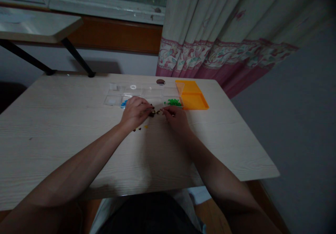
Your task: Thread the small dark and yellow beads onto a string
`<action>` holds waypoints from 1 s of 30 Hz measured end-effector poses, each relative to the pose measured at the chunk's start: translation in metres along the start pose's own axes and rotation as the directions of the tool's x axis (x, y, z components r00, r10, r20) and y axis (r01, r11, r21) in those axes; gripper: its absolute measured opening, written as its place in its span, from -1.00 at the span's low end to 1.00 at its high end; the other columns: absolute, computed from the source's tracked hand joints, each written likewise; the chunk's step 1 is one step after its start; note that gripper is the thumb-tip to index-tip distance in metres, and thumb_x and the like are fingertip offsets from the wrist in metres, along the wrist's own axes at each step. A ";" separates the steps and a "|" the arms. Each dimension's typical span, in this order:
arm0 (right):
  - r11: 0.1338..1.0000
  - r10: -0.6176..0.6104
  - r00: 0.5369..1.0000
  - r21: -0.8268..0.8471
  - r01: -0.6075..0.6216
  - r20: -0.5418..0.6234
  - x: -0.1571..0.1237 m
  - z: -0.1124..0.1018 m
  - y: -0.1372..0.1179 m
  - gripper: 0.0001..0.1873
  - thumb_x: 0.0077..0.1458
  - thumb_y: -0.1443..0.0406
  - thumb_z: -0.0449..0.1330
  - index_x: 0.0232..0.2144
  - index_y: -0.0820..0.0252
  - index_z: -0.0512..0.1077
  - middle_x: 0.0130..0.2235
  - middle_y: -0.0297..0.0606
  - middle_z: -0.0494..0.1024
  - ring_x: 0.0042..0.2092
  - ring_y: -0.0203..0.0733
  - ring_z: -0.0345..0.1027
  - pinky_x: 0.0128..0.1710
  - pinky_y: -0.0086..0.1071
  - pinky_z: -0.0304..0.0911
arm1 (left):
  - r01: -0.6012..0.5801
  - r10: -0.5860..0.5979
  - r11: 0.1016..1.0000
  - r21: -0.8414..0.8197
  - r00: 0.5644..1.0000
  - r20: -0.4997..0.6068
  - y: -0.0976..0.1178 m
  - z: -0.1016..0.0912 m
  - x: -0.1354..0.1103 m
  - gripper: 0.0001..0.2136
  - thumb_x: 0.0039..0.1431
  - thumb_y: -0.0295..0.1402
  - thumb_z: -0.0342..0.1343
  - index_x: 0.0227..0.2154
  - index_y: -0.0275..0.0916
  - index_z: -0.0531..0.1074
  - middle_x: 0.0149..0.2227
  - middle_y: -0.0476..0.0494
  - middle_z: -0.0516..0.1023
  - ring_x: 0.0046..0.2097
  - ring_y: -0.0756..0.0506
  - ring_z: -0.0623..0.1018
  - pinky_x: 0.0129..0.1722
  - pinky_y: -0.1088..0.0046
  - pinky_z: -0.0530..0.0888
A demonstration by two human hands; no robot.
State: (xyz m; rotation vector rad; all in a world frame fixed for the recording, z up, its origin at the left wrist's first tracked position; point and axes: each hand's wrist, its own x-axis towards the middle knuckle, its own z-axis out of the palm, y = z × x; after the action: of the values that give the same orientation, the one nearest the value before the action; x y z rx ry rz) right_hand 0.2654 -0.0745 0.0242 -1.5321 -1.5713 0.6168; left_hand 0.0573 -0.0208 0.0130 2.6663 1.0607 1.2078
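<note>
My left hand (134, 112) and my right hand (176, 116) rest on the pale wooden table (65, 129), fingertips almost meeting over a small heap of dark brown beads (155, 112). Both hands have their fingers pinched together; what each pinches is too small to make out. A clear compartment box (136, 92) lies just beyond the hands, with blue beads (123, 103) at its near left and green beads (173, 102) at its near right. A few loose dark beads (138, 129) and a yellow bead (146, 126) lie on the table near my left wrist.
An orange lid (191, 95) lies beside the box on the right. A dark round hole (160, 82) sits in the table's far edge. Behind are a flowered curtain (210, 34), a window sill and another table (34, 25) at far left.
</note>
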 end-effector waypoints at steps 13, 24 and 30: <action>0.925 -0.097 0.973 -0.341 0.166 0.209 -0.006 -0.001 -0.003 -0.73 0.16 0.29 0.15 -0.09 0.10 0.51 -0.21 -0.25 0.50 -0.26 -0.27 0.35 -0.20 -0.39 0.24 | 0.163 -0.156 0.981 0.104 0.985 -0.071 0.000 0.002 -0.001 -0.91 0.16 -0.27 0.22 -0.30 -0.11 0.57 -0.23 -0.08 0.53 -0.11 -0.15 0.42 -0.09 0.22 0.33; 0.868 -0.164 0.917 -0.388 0.310 0.364 -0.009 0.000 -0.007 -0.65 0.22 0.20 0.14 0.04 0.00 0.45 -0.13 -0.24 0.42 -0.20 -0.27 0.36 -0.18 -0.42 0.24 | 0.218 -0.212 0.971 0.097 0.975 -0.070 -0.001 0.003 -0.003 -0.90 0.15 -0.27 0.22 -0.30 -0.11 0.57 -0.22 -0.09 0.51 -0.09 -0.16 0.41 -0.06 0.20 0.33; 0.868 -0.155 0.918 -0.393 0.303 0.365 -0.009 0.000 -0.007 -0.70 0.22 0.22 0.13 -0.01 0.02 0.47 -0.13 -0.25 0.41 -0.18 -0.27 0.36 -0.17 -0.43 0.24 | 0.217 -0.212 0.973 0.083 0.975 -0.060 -0.003 0.004 -0.003 -0.90 0.15 -0.25 0.22 -0.29 -0.09 0.57 -0.22 -0.08 0.51 -0.09 -0.16 0.41 -0.06 0.20 0.33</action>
State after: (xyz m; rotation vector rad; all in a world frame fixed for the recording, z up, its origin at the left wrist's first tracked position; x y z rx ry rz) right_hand 0.2605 -0.0847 0.0280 -1.5794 -2.2347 0.3977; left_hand 0.0569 -0.0195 0.0071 2.5119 1.4008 1.2178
